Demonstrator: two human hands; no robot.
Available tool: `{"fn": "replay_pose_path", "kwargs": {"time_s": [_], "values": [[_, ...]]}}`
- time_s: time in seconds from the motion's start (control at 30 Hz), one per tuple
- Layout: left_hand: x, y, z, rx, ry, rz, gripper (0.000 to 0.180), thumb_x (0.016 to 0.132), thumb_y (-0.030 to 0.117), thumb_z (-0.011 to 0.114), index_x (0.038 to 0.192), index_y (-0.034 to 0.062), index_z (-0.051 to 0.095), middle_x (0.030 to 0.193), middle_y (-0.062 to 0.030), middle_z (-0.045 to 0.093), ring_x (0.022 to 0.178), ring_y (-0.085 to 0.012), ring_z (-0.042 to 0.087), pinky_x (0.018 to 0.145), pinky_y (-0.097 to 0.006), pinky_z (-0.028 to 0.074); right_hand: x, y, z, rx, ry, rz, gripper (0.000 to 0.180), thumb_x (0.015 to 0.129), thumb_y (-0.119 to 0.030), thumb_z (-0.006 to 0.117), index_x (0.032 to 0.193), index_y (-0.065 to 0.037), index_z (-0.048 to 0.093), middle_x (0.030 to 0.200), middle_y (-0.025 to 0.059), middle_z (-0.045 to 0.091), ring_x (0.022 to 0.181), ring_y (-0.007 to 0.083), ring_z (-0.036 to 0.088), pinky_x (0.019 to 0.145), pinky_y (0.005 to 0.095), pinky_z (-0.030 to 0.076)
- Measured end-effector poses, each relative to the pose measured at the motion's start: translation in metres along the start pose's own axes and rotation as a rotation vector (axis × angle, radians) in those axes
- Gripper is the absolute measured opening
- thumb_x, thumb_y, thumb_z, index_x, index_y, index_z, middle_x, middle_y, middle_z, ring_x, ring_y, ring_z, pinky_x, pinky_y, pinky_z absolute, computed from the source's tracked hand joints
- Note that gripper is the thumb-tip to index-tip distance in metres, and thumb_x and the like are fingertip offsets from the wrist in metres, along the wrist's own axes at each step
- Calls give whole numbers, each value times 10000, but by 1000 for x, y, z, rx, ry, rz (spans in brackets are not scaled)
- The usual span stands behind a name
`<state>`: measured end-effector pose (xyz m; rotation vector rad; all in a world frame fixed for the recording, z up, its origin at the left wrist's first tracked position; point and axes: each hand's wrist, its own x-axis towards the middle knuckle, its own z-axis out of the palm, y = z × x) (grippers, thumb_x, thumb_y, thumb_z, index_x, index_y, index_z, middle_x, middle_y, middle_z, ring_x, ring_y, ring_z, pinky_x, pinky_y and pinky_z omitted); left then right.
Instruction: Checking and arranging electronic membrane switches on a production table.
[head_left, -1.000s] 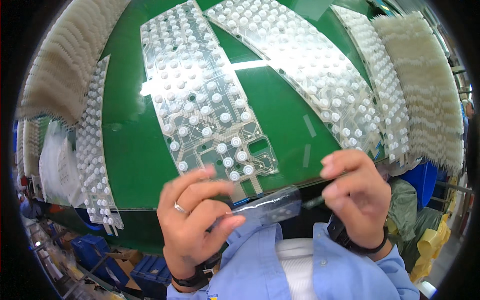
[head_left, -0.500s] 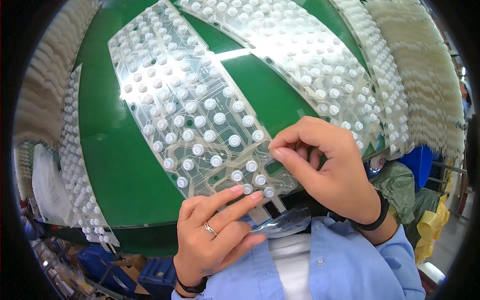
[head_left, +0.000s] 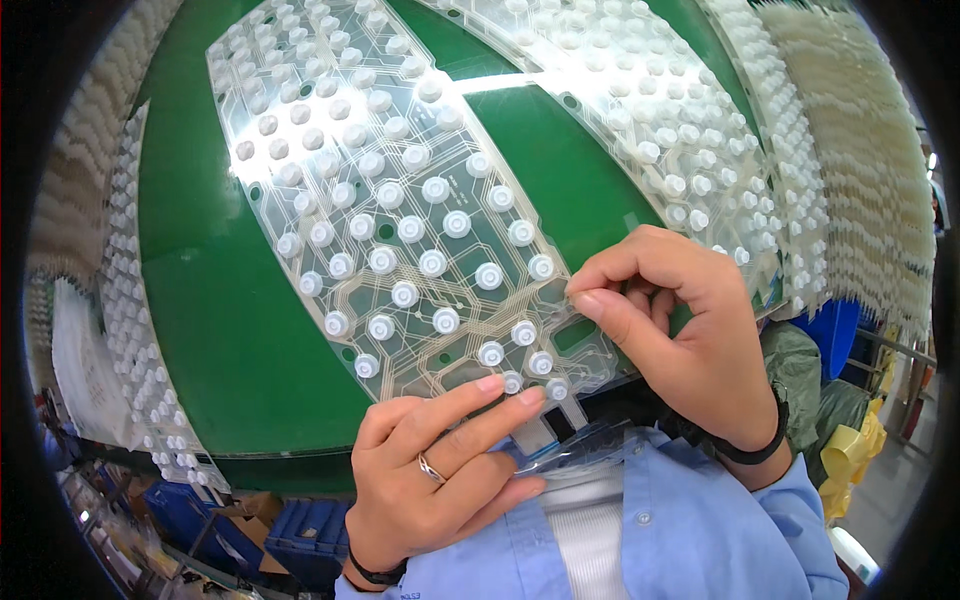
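Note:
In front of me a clear keyboard membrane [head_left: 420, 235] with printed traces and rows of white rubber domes lies on a green tabletop. My left hand [head_left: 440, 480] reaches in over its near edge, index and middle fingers stretched out, their tips resting beside the lowest domes. My right hand [head_left: 680, 320] is at the membrane's right edge, thumb and forefinger pinched together. What lies between those fingertips is hidden. A shiny piece of clear plastic film [head_left: 575, 446] sits below the membrane's connector tail [head_left: 535, 437], close to my body.
A second domed membrane [head_left: 650, 110] lies at the far right. Tall stacks of membranes stand at the right [head_left: 850, 150] and left [head_left: 90, 130]. The green tabletop [head_left: 235, 370] ends near my body. Blue bins [head_left: 310, 540] are low at left; a yellow object [head_left: 855, 455] is at right.
The whole view has shifted slightly, so the membrane and both hands appear a little farther right. Both hands keep nearly the same pose on the membrane. The clear film looks flatter and lower.

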<state>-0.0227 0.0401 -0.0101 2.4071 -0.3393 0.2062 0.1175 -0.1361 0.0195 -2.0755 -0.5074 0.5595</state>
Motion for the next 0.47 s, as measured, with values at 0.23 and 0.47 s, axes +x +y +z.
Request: {"fn": "replay_pose_path", "kwargs": {"time_s": [0.23,0.47], "values": [[0,1,1,-1,2,-6,387,818,449,676,615,161,517,1092,5,711,1072,-220,614,725,-321,390,1,1,1,-42,10,-33,50,827,13,656,868,-4,677,760,-8,574,565,12,441,497,175,308],[0,1,0,7,-8,-12,391,828,457,668,621,160,520,1096,4,711,1079,-218,612,732,-325,389,-1,-1,5,-64,41,-27,63,822,3,666,883,-9,677,766,-10,576,559,14,436,496,175,314]]}}
